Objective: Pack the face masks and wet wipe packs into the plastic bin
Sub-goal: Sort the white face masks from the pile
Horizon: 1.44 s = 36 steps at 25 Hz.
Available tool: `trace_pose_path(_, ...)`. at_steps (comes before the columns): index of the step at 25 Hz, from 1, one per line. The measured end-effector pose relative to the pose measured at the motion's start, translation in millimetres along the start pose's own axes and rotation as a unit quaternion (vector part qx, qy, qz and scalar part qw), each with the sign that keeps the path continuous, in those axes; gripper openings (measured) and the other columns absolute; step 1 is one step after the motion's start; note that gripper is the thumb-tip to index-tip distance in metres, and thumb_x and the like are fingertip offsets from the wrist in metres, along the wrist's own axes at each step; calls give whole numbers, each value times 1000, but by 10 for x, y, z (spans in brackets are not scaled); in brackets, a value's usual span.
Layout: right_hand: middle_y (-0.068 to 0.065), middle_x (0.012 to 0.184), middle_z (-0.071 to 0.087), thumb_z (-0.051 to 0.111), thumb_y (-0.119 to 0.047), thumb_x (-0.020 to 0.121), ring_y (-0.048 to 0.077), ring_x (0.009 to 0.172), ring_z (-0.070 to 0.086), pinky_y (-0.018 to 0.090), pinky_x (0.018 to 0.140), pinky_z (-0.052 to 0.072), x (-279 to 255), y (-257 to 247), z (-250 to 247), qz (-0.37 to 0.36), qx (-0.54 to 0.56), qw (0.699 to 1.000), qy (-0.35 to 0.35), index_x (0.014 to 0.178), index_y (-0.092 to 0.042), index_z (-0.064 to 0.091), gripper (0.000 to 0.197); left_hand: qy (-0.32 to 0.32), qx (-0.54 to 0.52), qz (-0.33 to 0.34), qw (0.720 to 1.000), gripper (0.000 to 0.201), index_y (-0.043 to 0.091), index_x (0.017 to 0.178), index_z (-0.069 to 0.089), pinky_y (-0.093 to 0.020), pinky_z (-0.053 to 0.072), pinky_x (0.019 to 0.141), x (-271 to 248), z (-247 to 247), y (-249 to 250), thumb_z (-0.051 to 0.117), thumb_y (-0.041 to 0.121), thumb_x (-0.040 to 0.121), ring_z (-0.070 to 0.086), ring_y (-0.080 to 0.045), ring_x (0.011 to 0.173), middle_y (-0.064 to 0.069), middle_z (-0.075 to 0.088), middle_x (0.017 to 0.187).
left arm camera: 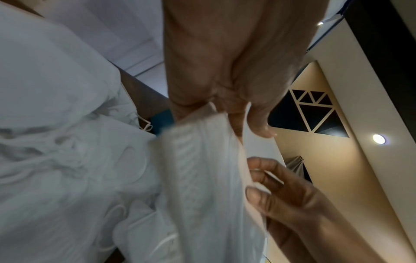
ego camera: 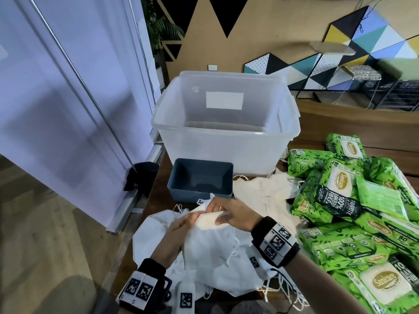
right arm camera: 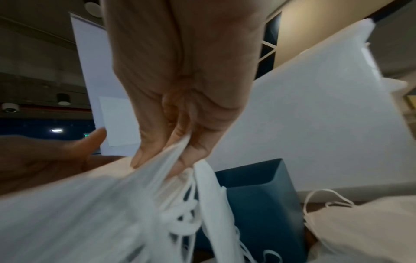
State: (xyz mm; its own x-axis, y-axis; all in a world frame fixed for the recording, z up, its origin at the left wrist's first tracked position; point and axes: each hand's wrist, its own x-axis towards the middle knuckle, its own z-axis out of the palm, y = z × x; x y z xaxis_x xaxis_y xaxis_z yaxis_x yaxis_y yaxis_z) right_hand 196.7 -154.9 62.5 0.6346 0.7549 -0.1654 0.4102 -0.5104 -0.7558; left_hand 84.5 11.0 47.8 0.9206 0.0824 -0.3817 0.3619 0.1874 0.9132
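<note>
Both hands pinch a stack of white face masks (ego camera: pixel 210 219) above the tabletop's near edge: left hand (ego camera: pixel 181 230) low, right hand (ego camera: pixel 233 214) gripping its top. The clear plastic bin (ego camera: pixel 226 123) stands behind, empty. Best square the stack's edges and tuck loose ear loops before lifting.

Head view bright, edges bowed — wrist views dim, close fabric blurred, ceiling spotlights glaring.

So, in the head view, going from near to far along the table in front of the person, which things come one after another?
Pile of white face masks → hands holding a mask → small blue tray → big clear plastic bin.
</note>
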Motion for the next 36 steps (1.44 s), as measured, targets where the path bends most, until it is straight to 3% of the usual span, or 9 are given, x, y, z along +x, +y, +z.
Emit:
trace_pose_path(5,5,98,57,69,-3,77,15,84,54,8,73,38,124,-58,302,-70,-1,993,93,99,-3,65,23,49,72,22,996,27,25,112,59,-15,50,76,-176,-75,-183,60,9,89,64,-8,96,4,69,104)
trace_pose_path(10,16,111,47,67,-1,78,34,102,51,36,88,43,170,454,423,161,-18,946,282,111,1,53,37,149,29,6,988,42,33,128,50,-36,46,100,-274,-413,-515,57,12,92,53,-20,116,3,53,131)
trace_pose_path(16,21,98,58,87,-16,53,40,93,51,45,74,44,163,670,459,244,-141,904,320,104,2,58,62,186,30,53,981,33,31,116,64,-40,34,112,-249,-561,-618,55,9,93,48,-13,126,11,57,130)
trace_pose_path(21,8,113,53,72,-30,76,29,110,41,33,90,34,74,690,152,225,-246,921,203,109,-13,58,40,174,31,48,983,29,28,109,68,-39,34,112,-185,-484,-584,53,8,93,49,-12,124,10,60,127)
trace_pose_path(25,9,82,64,72,-20,77,27,82,58,32,67,40,-191,601,-77,231,-46,931,279,89,-11,56,22,162,36,52,985,31,30,116,62,-40,31,113,-114,-383,-584,46,11,98,44,-16,128,3,51,138)
trace_pose_path(28,9,75,63,76,-11,74,24,73,58,31,62,50,-554,550,-153,226,245,836,436,87,-18,51,29,135,-2,35,990,37,33,124,55,-46,36,110,-74,-277,-583,44,10,98,45,-20,127,1,46,141)
trace_pose_path(30,11,82,66,76,-8,70,25,76,62,26,62,55,-743,363,-13,183,480,758,403,97,-15,52,36,102,-4,20,995,43,35,129,50,-44,38,109,-42,-151,-553,43,6,97,46,-21,125,1,44,142)
trace_pose_path(33,19,90,69,81,-6,61,28,82,64,33,68,58,-673,81,378,152,544,785,256,100,-1,59,45,89,25,36,995,46,35,131,46,-43,37,110,-6,-19,-488,40,4,98,45,-19,127,1,43,143)
trace_pose_path(36,19,86,63,71,-1,57,29,71,61,36,56,53,-492,-49,650,182,500,813,238,102,3,52,50,109,-21,43,993,35,29,126,50,-45,38,109,56,93,-455,43,11,98,48,-18,124,2,50,137)
